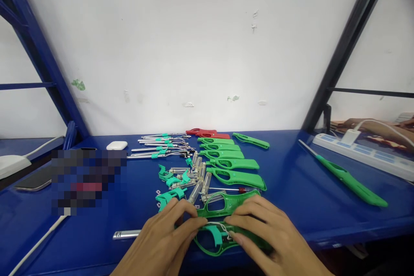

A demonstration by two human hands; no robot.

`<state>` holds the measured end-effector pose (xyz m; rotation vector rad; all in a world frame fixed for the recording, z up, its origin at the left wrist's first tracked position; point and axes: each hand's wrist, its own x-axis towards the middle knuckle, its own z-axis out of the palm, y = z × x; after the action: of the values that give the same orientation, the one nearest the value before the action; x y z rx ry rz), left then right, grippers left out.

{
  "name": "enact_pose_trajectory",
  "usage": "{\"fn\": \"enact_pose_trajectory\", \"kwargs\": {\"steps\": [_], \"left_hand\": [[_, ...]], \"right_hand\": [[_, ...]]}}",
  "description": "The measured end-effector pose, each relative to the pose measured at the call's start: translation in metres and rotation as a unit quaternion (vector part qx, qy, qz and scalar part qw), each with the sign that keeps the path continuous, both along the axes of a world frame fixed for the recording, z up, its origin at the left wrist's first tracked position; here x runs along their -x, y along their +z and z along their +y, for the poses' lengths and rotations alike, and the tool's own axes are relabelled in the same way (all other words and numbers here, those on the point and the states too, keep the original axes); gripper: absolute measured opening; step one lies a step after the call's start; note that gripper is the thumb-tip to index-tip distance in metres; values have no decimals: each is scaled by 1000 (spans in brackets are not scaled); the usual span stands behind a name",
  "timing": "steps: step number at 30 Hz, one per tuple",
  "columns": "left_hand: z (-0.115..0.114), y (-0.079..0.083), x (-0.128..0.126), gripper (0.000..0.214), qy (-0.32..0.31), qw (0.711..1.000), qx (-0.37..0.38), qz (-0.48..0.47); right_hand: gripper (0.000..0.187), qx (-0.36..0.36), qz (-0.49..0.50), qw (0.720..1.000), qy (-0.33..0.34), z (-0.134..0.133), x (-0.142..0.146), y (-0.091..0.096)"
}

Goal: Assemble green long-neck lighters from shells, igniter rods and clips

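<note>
Close to the table's front edge, my left hand point(170, 230) pinches the narrow end of a green lighter shell half point(211, 251). A teal trigger point(216, 236) and thin white wires sit inside this half. A metal tube point(126, 235) sticks out to the left, past my left hand. My right hand point(270, 228) is closed on the wide end of the same half, with thumb and fingertips at the wires. Just behind lies another green shell half point(223, 205), touched by fingers of both hands. My palms and fingers hide parts of both halves.
Behind my hands lie clear fuel tanks point(196, 192), teal triggers point(164, 198), a screwdriver point(246, 189), several green shells point(239, 177), a red shell point(207, 133) and metal tubes with wires point(155, 150). An assembled lighter point(349, 179) and a power strip point(365, 155) are right; white earbuds case point(117, 145) left.
</note>
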<state>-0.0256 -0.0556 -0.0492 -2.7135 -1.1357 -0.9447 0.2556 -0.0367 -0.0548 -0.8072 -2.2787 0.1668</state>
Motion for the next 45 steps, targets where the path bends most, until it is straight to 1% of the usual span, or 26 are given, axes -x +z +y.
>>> {"fn": "enact_pose_trajectory", "kwargs": {"steps": [5, 11, 17, 20, 25, 28, 31, 34, 37, 40, 43, 45], "left_hand": [[1, 0, 0, 32, 9, 1000, 8, 6], [0, -2, 0, 31, -2, 1000, -1, 13], [-1, 2, -3, 36, 4, 1000, -11, -11], [-1, 0, -2, 40, 0, 1000, -14, -18], [0, -5, 1, 42, -11, 1000, -23, -17], [0, -7, 0, 44, -11, 1000, -18, -12], [0, -9, 1, 46, -16, 999, -23, -20], [0, -12, 4, 45, -17, 1000, -8, -10], [-1, -12, 5, 47, -2, 1000, 16, 6], [-1, -9, 4, 46, -1, 1000, 9, -3], [-2, -5, 2, 44, -9, 1000, -4, -18], [-1, -4, 1, 44, -15, 1000, -6, -22]], "right_hand": [[19, 2, -16, 1000, 5, 1, 0, 2], [22, 16, -31, 999, 13, 1, 1, 5], [23, 24, -24, 999, 13, 0, 1, 4], [23, 31, -15, 999, 13, 0, 2, 6], [29, 53, 21, 998, 29, 2, 0, 7], [22, 51, 8, 998, 38, 5, -4, 6], [18, 47, -29, 998, 43, 10, -5, 9], [20, 22, -93, 994, 49, 13, -3, 14], [19, -30, -146, 988, 42, 15, 0, 18], [18, -84, -170, 981, 34, 14, 4, 20], [29, -126, -180, 975, 28, 14, 5, 20], [34, -138, -175, 975, 17, 13, 6, 20]]}}
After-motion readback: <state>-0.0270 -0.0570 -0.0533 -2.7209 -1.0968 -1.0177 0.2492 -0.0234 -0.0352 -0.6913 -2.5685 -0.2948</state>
